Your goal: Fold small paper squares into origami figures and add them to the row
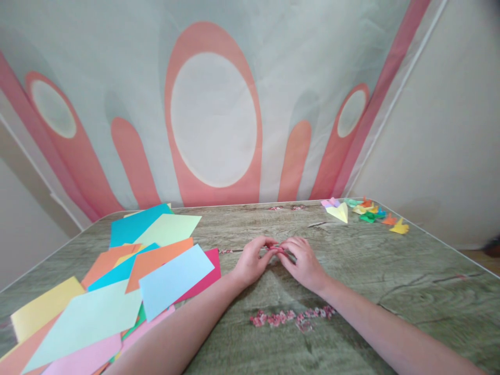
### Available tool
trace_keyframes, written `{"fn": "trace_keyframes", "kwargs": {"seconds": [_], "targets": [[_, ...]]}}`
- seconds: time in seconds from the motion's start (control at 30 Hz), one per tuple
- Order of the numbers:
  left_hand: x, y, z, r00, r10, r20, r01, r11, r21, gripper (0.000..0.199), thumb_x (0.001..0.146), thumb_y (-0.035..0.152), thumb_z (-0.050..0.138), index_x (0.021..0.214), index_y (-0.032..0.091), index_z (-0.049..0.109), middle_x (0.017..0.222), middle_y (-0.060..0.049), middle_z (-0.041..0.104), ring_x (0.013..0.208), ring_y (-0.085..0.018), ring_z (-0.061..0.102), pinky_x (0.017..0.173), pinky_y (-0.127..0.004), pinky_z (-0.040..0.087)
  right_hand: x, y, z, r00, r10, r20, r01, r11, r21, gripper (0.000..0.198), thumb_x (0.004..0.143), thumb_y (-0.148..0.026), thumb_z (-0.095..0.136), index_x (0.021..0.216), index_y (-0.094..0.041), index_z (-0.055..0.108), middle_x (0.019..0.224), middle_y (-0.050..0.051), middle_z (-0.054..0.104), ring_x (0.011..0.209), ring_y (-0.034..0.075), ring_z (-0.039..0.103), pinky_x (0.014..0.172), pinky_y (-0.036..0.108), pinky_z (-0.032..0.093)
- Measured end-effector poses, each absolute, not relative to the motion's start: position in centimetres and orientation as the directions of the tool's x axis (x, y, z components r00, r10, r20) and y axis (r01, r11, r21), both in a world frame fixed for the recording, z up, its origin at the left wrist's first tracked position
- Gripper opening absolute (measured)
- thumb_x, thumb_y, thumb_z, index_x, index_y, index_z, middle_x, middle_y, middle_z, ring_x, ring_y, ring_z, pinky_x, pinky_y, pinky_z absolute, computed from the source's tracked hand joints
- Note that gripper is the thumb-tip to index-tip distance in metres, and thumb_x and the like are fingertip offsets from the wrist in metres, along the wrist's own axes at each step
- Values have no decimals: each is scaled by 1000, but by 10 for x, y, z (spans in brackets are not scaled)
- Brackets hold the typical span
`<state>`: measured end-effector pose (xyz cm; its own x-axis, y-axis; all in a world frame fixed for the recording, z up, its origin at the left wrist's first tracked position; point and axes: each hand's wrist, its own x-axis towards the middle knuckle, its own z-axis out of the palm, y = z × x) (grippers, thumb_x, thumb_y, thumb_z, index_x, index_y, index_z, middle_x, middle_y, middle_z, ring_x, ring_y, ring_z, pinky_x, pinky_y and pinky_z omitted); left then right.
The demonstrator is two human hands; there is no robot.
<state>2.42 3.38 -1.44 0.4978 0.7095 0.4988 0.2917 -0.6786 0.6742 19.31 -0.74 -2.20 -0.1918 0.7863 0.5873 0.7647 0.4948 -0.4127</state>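
Note:
My left hand point(255, 262) and my right hand point(302, 262) meet over the middle of the table, fingertips touching. The fingers of both are bent into a pinch. A hint of reddish pink shows between the fingertips, but it is too small and too covered to name. Closest to my left forearm lie loose sheets of coloured paper, among them a light blue sheet point(175, 281) on top of a crimson sheet point(211, 268). Below my wrists runs a pink blossom pattern printed on the wood-look tabletop point(281, 338).
More paper fans out on the left, with a pale green sheet point(88, 317) and a teal sheet point(133, 226). At the far right sit a yellow paper plane point(339, 212) and several small folded paper figures point(373, 212). A patterned cloth point(214, 120) hangs behind the table.

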Motion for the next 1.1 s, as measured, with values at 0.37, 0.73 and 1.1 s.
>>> {"fn": "trace_keyframes", "kwargs": {"seconds": [0.37, 0.73, 1.1], "targets": [[25, 33, -12, 541, 683, 490, 285, -697, 658, 15, 87, 24, 47, 95, 18, 58, 89, -5, 60, 85, -16, 55, 79, -29, 44, 198, -5, -21, -147, 800, 582, 645, 524, -556, 11, 83, -22, 50, 75, -19, 57, 73, 3, 59, 72, 16, 54, 67, 28, 42], [24, 24, -4, 591, 603, 537, 396, -796, 457, 13, 87, 27, 49, 83, 20, 59, 85, -3, 61, 88, -17, 53, 81, -31, 39, 197, -12, -15, -300, 710, 637, 806, 546, -229, 12, 86, -18, 48, 80, -19, 59, 82, 4, 62, 82, 18, 53, 79, 34, 37], [20, 29, -7, 565, 606, 560, 437, -795, 420, 10, 84, 22, 53, 88, 22, 62, 91, -3, 60, 91, -18, 52, 82, -32, 39, 203, -9, -14, -369, 652, 662, 817, 567, -102, 14, 86, -18, 46, 81, -19, 59, 82, 4, 63, 84, 18, 54, 81, 35, 36]]}}
